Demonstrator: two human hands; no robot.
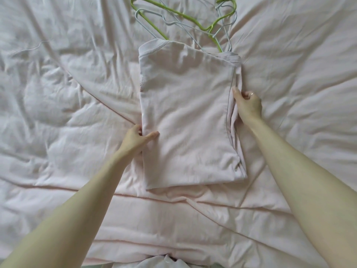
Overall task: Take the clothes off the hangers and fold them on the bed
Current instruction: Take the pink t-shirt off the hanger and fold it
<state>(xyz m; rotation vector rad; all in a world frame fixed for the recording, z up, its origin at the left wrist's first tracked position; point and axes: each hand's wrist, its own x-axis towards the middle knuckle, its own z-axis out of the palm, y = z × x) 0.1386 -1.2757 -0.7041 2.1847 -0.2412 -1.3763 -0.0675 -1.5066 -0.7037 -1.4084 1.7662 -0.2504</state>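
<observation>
hands pinching soft folded pink garment

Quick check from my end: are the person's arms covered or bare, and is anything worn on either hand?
Both forearms are bare, no sleeves in view. The right hand wears a thin ring on one finger. The left hand shows no ring, watch or glove.

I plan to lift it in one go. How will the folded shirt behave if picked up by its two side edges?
The shirt looks thin and creased, so it would probably sag in the middle. Layers show at the edge that the right hand pinches; they may slip apart. It is likely light: the left hand holds it with thumb and fingertips only.
</observation>
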